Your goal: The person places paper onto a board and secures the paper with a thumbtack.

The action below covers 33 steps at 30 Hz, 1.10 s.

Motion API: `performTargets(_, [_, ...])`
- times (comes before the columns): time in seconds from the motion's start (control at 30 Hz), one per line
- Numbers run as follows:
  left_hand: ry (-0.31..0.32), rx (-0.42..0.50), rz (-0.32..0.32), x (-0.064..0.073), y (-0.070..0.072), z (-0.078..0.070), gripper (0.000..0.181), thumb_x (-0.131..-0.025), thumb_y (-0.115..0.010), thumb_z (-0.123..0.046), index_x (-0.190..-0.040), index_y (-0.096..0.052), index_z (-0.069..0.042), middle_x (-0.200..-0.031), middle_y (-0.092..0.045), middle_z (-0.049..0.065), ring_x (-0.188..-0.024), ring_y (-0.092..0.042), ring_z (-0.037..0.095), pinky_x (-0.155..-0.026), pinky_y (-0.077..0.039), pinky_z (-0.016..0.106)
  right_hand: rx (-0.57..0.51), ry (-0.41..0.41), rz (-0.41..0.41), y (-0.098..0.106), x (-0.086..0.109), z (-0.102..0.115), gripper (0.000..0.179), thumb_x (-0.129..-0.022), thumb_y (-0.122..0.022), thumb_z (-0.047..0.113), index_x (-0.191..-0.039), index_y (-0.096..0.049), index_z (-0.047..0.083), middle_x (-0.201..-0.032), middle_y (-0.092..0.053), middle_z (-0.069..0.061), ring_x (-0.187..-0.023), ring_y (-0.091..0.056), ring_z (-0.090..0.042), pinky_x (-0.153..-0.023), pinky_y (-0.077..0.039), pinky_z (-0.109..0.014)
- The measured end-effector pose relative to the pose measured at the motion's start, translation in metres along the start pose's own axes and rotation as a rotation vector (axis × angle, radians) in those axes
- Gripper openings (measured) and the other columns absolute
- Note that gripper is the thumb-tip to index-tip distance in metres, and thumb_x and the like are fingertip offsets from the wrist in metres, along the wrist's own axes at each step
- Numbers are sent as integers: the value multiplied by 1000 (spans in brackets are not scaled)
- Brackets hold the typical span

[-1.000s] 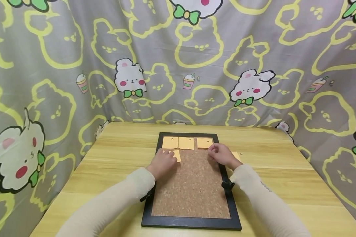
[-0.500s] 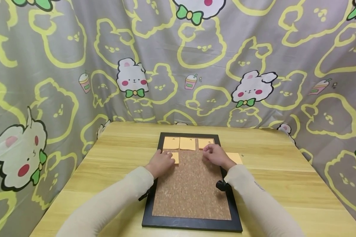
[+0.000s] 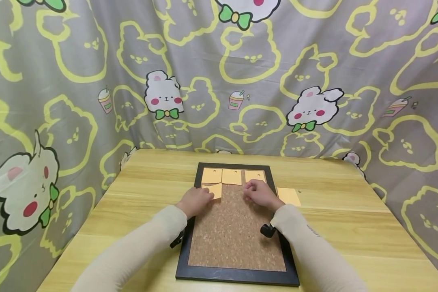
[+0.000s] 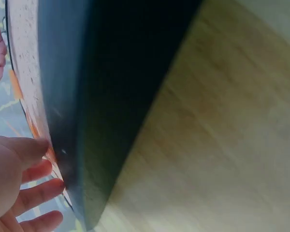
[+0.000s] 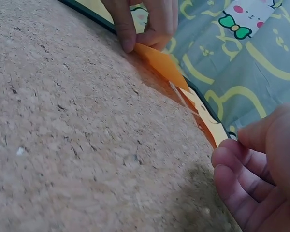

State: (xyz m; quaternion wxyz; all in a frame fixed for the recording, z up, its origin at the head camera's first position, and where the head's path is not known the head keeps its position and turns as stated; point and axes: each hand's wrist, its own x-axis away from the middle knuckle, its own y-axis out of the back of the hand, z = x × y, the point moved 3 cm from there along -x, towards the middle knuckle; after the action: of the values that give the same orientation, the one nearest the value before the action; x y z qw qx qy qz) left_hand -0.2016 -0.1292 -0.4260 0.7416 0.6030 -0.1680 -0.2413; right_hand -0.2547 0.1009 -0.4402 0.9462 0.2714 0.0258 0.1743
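Pinching hand (head view): L hand point(image 3: 196, 201), fingertips on held note point(image 3: 217, 191); some fingers hidden.
Held note: orange, over board point(image 3: 237, 235) nr its top L corner, just below the leftmost of three upper notes point(image 3: 211, 177).
Board top edge: upper notes in a row, each w/ a small pin-like dot; rightmost partly behind R hand point(image 3: 260, 194).
R hand: above board's upper R part, fingers curled in; can't tell if anything's btwn the tips.
Table point(image 3: 350, 227): carries board; loose note point(image 3: 289, 196) lies just off board's R edge, nr top R corner, w/ tiny object beside it, too small to name.
Curtain point(image 3: 200, 48): cartoon print, beyond table's back edge.
Frame (L wrist view): black, big + blurry; L hand's fingers at board's L edge, pinch hard to read here.
Cork (R wrist view): held note tilts up off it, corner gripped btwn L thumb + finger; R thumb against curled fingers, nr upper notes.
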Motion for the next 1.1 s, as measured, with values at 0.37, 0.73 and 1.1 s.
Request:
performTargets(0.37, [-2,79,-7,-1,1,2,10,-95,-65,-18,-87,-65,-11,-77,-60,2,-65,-61,14,-56,-51,29,-26,-2,10,-6,-4,-4,6,-96,-59,6,-95,-61,1,-75,-65,-6,-66,-61,-17,-58,-51,-29])
performTargets(0.73, [-3,-14,27,-3,-1,1,5,-91,-70,-18,-89,-69,-13,-80,-62,1,-70,-63,14,-61,-53,33,-39,-11,2,-9,-4,-4,7,-95,-61,6,-96,-62,0,-75,-65,-6,-67,-62,-17,-59,-52,-30])
performTargets(1.1, [126,264,87,-5,-3,13,30,-91,-69,-32,-103,-65,-4,-104,-61,10,-77,-60,17,-68,-51,32,-26,-18,-3,-5,-5,-8,7,-96,-60,8,-99,-62,2,-74,-65,-5,-65,-61,-17,-55,-49,-29])
